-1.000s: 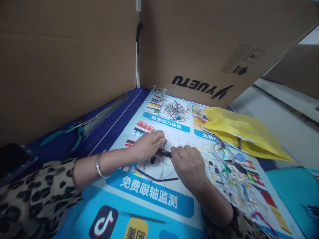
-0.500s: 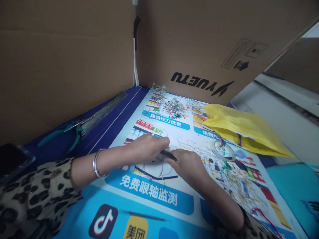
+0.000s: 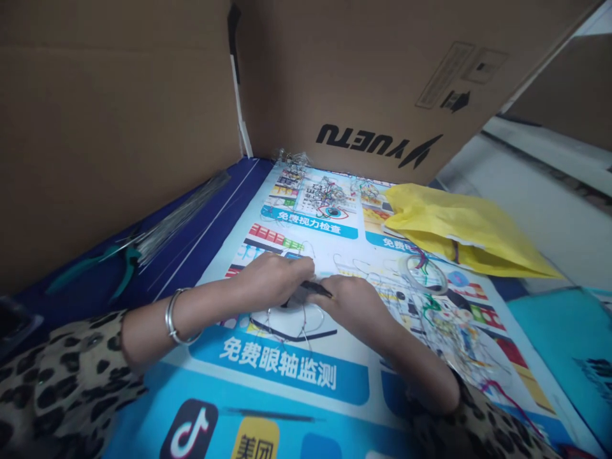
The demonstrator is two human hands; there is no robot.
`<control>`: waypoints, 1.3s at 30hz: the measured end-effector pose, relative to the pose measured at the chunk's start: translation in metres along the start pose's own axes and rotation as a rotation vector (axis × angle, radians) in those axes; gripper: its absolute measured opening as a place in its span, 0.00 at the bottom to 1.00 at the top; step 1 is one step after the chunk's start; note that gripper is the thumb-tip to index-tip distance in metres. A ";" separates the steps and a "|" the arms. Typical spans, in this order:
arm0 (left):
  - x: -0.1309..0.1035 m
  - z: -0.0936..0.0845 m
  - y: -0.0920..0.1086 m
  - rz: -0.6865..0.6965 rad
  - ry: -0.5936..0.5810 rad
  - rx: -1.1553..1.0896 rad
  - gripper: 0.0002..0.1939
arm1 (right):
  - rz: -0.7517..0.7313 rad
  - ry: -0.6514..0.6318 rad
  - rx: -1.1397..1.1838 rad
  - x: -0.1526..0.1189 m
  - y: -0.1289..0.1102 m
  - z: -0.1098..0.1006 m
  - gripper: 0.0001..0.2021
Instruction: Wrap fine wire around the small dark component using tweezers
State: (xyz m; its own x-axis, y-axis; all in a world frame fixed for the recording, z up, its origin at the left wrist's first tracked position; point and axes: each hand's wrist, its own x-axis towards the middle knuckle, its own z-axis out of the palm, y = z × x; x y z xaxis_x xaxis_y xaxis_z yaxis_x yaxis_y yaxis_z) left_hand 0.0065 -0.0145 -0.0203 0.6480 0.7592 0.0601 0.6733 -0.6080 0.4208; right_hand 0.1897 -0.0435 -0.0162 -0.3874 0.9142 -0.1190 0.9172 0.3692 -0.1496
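Observation:
Near the middle of the printed sheet point(image 3: 296, 395), my left hand point(image 3: 275, 280) is closed in a pinch, with a silver bangle point(image 3: 174, 317) on its wrist. Close beside it, my right hand point(image 3: 351, 303) is closed round a thin dark object point(image 3: 318, 289) that points toward the left fingers. What the left fingertips pinch is too small to make out. Thin wire loops point(image 3: 306, 325) hang or lie just below both hands, over the sheet.
Tangled wires and coloured threads point(image 3: 454, 331) spread at the right, by a clear ring point(image 3: 425, 274). A yellow bag point(image 3: 463, 229) lies behind. Straight wires point(image 3: 179, 220) and teal-handled pliers point(image 3: 127, 271) are at the left. Cardboard walls point(image 3: 358, 70) rise behind; a phone point(image 3: 14, 322) sits far left.
The whole view has shifted slightly, so the scene appears a little further left and up. Both hands remain close together, and the right hand keeps its hold on the dark object.

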 end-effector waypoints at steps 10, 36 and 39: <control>0.015 -0.006 -0.026 -0.080 0.231 -0.393 0.13 | 0.017 0.258 -0.070 0.014 0.019 0.004 0.16; 0.015 -0.004 -0.028 -0.111 0.189 -0.428 0.11 | 0.083 0.219 -0.062 0.022 0.021 0.013 0.17; 0.015 -0.003 -0.029 -0.112 0.192 -0.412 0.10 | 0.079 0.212 -0.042 0.022 0.020 0.013 0.17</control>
State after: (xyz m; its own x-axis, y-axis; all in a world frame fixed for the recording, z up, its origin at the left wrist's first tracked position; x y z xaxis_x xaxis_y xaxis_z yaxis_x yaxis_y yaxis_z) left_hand -0.0044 0.0152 -0.0290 0.4759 0.8676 0.1441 0.5123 -0.4067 0.7564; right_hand 0.1984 -0.0183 -0.0348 -0.2903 0.9535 0.0813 0.9486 0.2979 -0.1066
